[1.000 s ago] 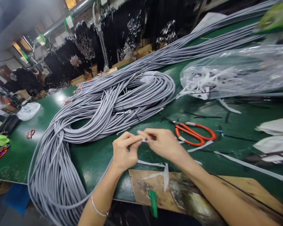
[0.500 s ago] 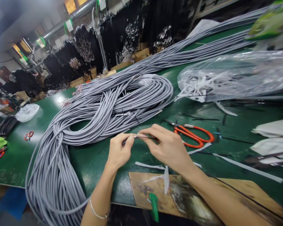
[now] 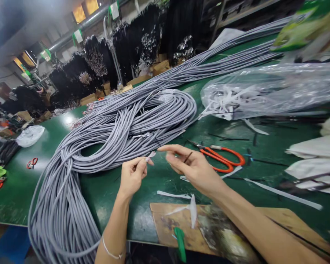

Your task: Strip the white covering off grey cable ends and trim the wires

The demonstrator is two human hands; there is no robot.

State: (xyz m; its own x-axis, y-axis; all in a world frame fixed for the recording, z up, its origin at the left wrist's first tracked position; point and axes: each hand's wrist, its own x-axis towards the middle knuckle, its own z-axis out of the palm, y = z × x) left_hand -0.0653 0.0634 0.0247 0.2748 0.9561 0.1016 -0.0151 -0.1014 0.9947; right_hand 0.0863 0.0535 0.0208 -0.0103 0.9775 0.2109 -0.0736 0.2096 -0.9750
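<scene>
My left hand (image 3: 132,175) is closed in a pinch on a small pale strip (image 3: 150,155) that sticks out past its fingertips. My right hand (image 3: 192,167) hovers just to its right, fingers spread, with a thin black tie (image 3: 187,157) lying between its fingers. Both hands are above the green table (image 3: 110,187), near the front edge. A large coil of grey cable (image 3: 121,132) lies just behind and to the left of them. Orange-handled scissors (image 3: 222,157) rest on the table right behind my right hand.
A clear plastic bag of white strips (image 3: 264,91) lies at the back right. Loose white strips (image 3: 191,205) and a worn board (image 3: 209,227) are at the front edge. Small red scissors (image 3: 31,162) and a white bag (image 3: 30,135) lie far left. Black cable bundles hang behind.
My hands were joined on the small piece and have come apart. The left keeps the pale strip; the right has opened with the black tie in its fingers.
</scene>
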